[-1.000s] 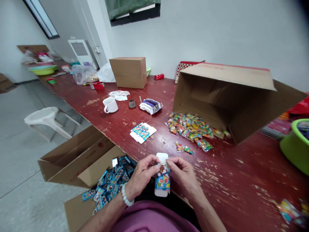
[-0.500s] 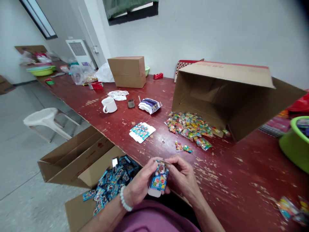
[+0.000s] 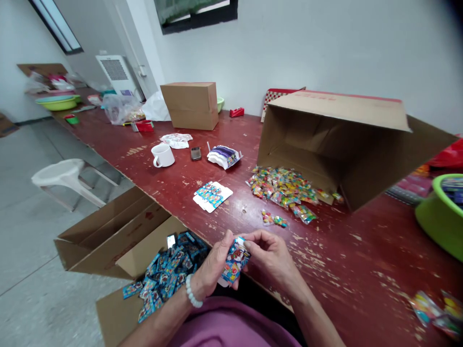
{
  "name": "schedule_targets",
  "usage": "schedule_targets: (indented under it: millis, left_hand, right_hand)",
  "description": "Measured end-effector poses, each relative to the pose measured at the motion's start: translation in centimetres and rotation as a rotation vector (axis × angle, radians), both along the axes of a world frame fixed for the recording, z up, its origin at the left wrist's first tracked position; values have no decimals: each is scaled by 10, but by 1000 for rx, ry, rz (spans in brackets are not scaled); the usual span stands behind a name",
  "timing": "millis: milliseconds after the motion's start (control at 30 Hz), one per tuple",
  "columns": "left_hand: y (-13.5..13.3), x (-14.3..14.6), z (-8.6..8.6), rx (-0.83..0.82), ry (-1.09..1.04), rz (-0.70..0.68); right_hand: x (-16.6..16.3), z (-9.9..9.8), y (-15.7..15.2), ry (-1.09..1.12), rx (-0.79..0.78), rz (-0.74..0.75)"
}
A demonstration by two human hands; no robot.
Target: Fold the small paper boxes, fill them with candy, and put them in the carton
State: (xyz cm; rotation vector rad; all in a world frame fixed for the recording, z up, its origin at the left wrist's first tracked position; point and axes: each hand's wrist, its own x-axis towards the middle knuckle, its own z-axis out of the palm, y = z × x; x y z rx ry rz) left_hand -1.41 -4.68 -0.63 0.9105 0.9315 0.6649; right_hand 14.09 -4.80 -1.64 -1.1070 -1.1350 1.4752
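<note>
A small blue printed carton (image 3: 233, 261) sits between both my hands at the near edge of the red table (image 3: 361, 260). My left hand (image 3: 212, 268) wraps round its lower part, a white bead bracelet on the wrist. My right hand (image 3: 269, 258) pinches its top end with closed fingers. Below my left hand an open cardboard box (image 3: 119, 308) on the floor holds several like blue cartons (image 3: 170, 272). Flat unfolded cartons (image 3: 211, 195) lie on the table ahead.
A large cardboard box (image 3: 347, 140) lies on its side with small colourful packets (image 3: 285, 190) spilling out. A white mug (image 3: 161, 155), a phone (image 3: 196, 153), a closed brown box (image 3: 191, 104) and a green basin (image 3: 439, 217) stand around. A white stool (image 3: 61, 174) stands at left.
The carton's white top flap has been folded shut. Both hands have tilted the carton and drawn it lower, toward my left and the floor box.
</note>
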Motion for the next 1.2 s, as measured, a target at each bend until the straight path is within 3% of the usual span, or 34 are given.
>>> schedule_targets:
  millis: [133, 300, 400, 500, 567, 633, 700, 767, 833, 900, 1000, 1100, 1200]
  left_hand:
    - [1, -2, 1, 20, 9, -3]
    - [2, -1, -3, 10, 18, 51]
    - [2, 3, -11, -70, 1, 88]
    - [4, 6, -18, -110, -43, 106]
    - [7, 5, -18, -97, -90, 80]
    - [13, 3, -16, -80, -153, 30]
    - [21, 1, -16, -53, -159, 14]
    - [31, 2, -21, 35, -62, 103]
    - [40, 7, -30, 147, 66, 252]
    - [47, 15, -40, 246, 154, 373]
    - [49, 25, -44, 381, 239, 425]
    - [41, 29, -35, 622, 416, 275]
    - [33, 32, -24, 962, 759, -154]
  right_hand:
    - [0, 1, -2, 1, 33, -15]
    - [4, 13, -8, -227, 324, 76]
    - [0, 9, -10, -379, 465, 29]
    - [-4, -2, -6, -527, 519, -63]
    - [2, -10, 3, -561, 521, -48]
    - [19, -18, 16, -595, 515, -62]
    - [42, -28, 30, -743, 518, -193]
    - [67, -42, 43, -1003, 514, -365]
    - [85, -57, 52, -1123, 481, -443]
    - [95, -70, 55, -1166, 445, -477]
    - [98, -82, 54, -1199, 405, -502]
    - [100, -86, 55, -1183, 381, -507]
    - [103, -86, 55, -1133, 363, -514]
